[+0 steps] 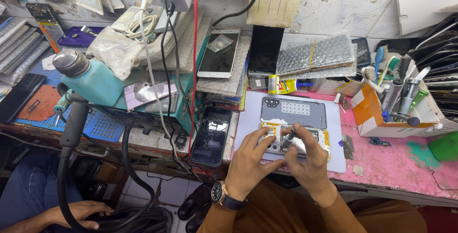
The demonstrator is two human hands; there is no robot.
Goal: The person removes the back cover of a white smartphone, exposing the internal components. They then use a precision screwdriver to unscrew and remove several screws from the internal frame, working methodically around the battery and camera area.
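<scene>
Pinching a slim grey screwdriver [287,139] between thumb and fingertips, the right hand [309,161] holds it tilted, tip down on the opened phone [294,128] in the lower middle of the frame, a stance suited to fine turning. The left hand [253,159], a watch [220,192] on its wrist, presses curled fingers onto the phone's left edge, seemingly to keep it from sliding; it grips nothing. The phone lies back-off on a pale mat [248,118], which sits on the pink bench [400,166], close to the body where both hands meet. Just left of the mat lies a dark phone [211,135]. Right of it, a box [372,113] keeps brushes and tools upright within reach. At lower left, another person's hand [78,211] rests by a black hose [71,176].
</scene>
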